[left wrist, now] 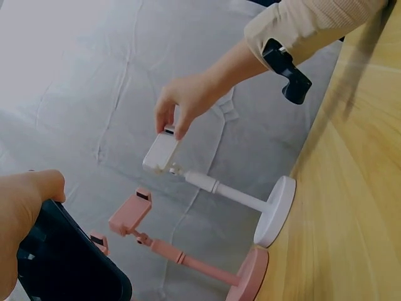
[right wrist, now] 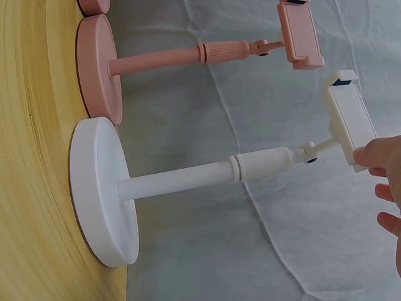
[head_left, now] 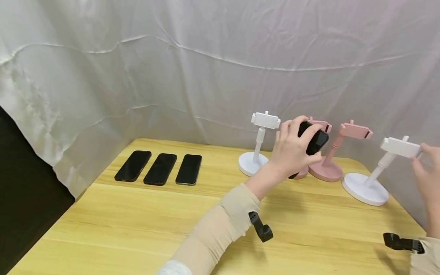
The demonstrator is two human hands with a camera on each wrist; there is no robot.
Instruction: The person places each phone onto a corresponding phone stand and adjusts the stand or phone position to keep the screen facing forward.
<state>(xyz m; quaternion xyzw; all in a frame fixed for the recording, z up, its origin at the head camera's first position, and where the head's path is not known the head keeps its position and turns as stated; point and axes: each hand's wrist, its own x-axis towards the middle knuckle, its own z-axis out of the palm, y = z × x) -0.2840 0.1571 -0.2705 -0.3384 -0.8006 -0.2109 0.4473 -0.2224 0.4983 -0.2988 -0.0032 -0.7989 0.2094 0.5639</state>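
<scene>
A black smartphone (head_left: 317,143) is gripped in my left hand (head_left: 290,145), raised in front of the pink stands. In the left wrist view this phone (left wrist: 69,257) fills the lower left corner. At the far right stands a white phone stand (head_left: 366,189) with a round base. My right hand (head_left: 429,172) pinches the end of its holder (right wrist: 352,116) between thumb and fingers. Beside it is a pink phone stand (head_left: 326,170), upright, its holder tilted. Another pink stand (head_left: 321,124) is partly hidden behind my left hand and the phone.
Another white phone stand (head_left: 252,162) is left of the pink ones. Three black smartphones (head_left: 133,166) lie flat in a row on the left of the wooden table (head_left: 137,221). A pale grey curtain (head_left: 206,76) hangs behind the table.
</scene>
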